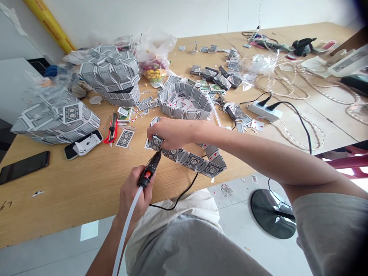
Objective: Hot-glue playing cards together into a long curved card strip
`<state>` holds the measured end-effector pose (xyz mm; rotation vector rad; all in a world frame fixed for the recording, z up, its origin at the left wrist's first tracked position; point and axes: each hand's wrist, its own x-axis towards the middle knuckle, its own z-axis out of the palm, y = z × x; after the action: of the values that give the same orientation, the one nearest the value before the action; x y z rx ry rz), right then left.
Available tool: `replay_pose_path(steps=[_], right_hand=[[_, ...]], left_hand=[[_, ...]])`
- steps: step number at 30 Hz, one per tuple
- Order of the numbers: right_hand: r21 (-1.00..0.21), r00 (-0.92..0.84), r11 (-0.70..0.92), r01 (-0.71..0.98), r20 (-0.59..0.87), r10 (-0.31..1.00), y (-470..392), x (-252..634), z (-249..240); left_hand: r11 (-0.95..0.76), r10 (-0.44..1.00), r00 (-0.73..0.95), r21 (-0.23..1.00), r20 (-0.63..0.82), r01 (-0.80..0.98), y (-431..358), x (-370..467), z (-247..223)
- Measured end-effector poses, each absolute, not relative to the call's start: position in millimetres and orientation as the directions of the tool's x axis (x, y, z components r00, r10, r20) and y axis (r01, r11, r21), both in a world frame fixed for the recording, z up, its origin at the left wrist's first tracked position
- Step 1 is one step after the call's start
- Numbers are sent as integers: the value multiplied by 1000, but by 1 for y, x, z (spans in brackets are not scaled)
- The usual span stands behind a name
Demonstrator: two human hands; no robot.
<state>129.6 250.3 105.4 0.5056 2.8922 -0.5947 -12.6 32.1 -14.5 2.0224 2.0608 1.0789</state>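
Observation:
My left hand (134,195) grips a black hot-glue gun (151,170) with a white glue stick (126,234) trailing out of its back. The nozzle touches the left end of a curved strip of playing cards (195,161) glued edge to edge. My right hand (169,132) reaches across from the right and pinches that same end of the strip right above the nozzle. The strip curves right toward the table's near edge. The gun's black cord (184,191) hangs off the table over my lap.
On the wooden table (71,191): a ring-shaped card wall (185,101), two large card-covered shells (113,76) (54,117), a red utility knife (112,132), two phones (24,165) (83,143), loose cards, a power strip (264,111), coiled wires (287,84), a plastic bag (153,57).

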Motion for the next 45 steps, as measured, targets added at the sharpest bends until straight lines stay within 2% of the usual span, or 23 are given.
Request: replay_pose_path(steps=[6, 27, 45], right_hand=[[-350, -924, 861, 369, -241, 298, 248, 129, 110], [-339, -923, 866, 368, -242, 298, 248, 129, 108], [-370, -948, 875, 312, -178, 262, 255, 132, 98]], left_hand=[[-139, 868, -101, 433, 486, 891, 34, -12, -17], [-126, 878, -106, 440, 466, 889, 31, -12, -19], [-124, 890, -98, 444, 445, 887, 25, -13, -24]])
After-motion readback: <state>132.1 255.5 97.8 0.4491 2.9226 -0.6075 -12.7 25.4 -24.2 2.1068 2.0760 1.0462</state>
